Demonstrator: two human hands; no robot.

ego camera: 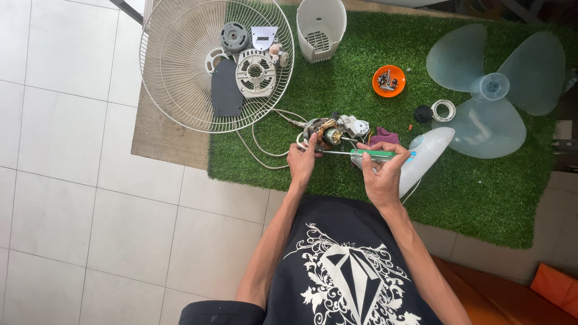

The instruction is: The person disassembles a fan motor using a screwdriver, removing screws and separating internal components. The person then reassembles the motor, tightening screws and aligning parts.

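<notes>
A fan motor point(328, 132) with copper windings lies on the green turf mat point(481, 192), white wires trailing from it. My left hand point(302, 164) grips the motor's near side and steadies it. My right hand point(382, 174) is closed around the green handle of a screwdriver point(361, 154), whose metal shaft points left into the motor. A white fan housing point(428, 151) lies just right of my right hand.
A wire fan guard point(174, 72) at the back left holds several motor parts and a dark plate. A white plastic cover point(321, 27), an orange bowl of screws point(388, 80), a translucent blade set point(494, 90), a black knob and a white ring lie on the turf.
</notes>
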